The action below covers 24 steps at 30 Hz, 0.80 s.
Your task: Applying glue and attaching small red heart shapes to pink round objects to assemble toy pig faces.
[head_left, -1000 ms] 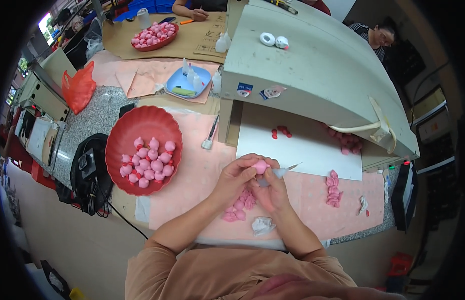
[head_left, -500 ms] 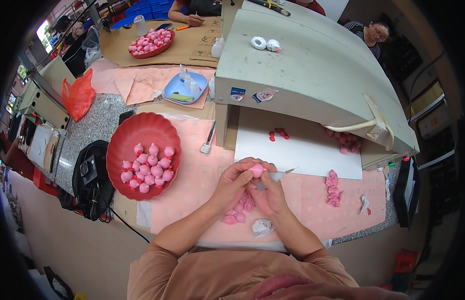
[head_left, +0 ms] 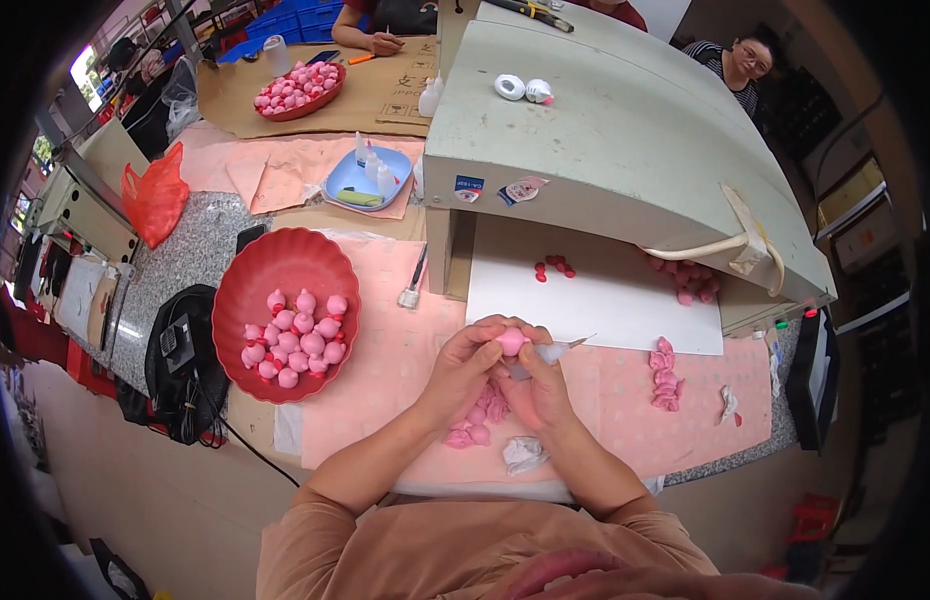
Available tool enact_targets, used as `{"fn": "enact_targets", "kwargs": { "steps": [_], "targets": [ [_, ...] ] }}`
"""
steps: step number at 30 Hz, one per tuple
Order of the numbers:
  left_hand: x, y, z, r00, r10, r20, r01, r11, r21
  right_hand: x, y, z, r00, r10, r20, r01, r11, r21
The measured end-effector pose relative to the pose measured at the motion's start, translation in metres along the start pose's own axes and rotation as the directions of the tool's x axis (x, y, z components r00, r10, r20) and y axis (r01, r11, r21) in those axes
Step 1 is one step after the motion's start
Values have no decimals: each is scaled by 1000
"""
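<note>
"Pink piece point(head_left: 512, 342): where exactly is it?"

"Up at the fingertips, between the two hands, just this side of the white sheet point(head_left: 605, 305) and raised above the worktop point(head_left: 380, 410)."

"Which hand is nearer?"

"Neither, really. The left hand point(head_left: 469, 362) pinches it from the left, and the right hand point(head_left: 541, 385) has its thumb and fingertips close against the other side."

"So both are closed?"

"Both, yes. The right one also grips a pale squeeze bottle point(head_left: 553, 352), tucked among its fingers."

"Which way does the bottle lie?"

"Its long axis slants to the right and slightly away from the body. The thin nozzle point(head_left: 585, 340) points off to the right, so the tip faces away from the piece."

"And the piece's own axis?"

"It looks nearly round; the fingers hide too much to tell."

"Anything nearby?"

"A loose cluster of pink pieces point(head_left: 477, 432) lies nearer the body, between the forearms. The red bowl point(head_left: 285, 250), with pink balls point(head_left: 293, 342) in it, stands well to the left, so the left hand is nearer to that."
</note>
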<state>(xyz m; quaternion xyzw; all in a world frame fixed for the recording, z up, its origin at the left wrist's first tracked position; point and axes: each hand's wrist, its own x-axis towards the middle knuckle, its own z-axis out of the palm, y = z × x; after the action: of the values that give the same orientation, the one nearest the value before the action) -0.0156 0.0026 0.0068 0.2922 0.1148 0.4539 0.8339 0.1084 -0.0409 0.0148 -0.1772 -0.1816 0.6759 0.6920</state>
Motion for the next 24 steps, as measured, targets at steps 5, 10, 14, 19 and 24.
{"fn": "enact_targets", "kwargs": {
  "steps": [5, 10, 14, 19, 24],
  "targets": [
    [-4, 1, -1, 1000, -24, 6, 24, 999, -32, -6, -1, 5, 1000, -1, -29, 1, 1000, 8],
    [6, 12, 3, 991, 52, -120, -26, 978, 207, 2, -11, 1, 973, -225, -44, 110, 628, -770],
    [6, 14, -1, 980, 186, -75, -124, 855, 504, 6, -15, 7, 980, -193, -44, 66, 530, -845],
    [14, 23, 10, 982, 185, -41, -142, 864, 483, 16, -13, 0, 986, -156, -60, 87, 787, -611],
    [9, 13, -5, 969, 248, 17, -224, 839, 495, 11, -15, -2, 992, -125, 25, 110, 741, -662]
  ]
}}
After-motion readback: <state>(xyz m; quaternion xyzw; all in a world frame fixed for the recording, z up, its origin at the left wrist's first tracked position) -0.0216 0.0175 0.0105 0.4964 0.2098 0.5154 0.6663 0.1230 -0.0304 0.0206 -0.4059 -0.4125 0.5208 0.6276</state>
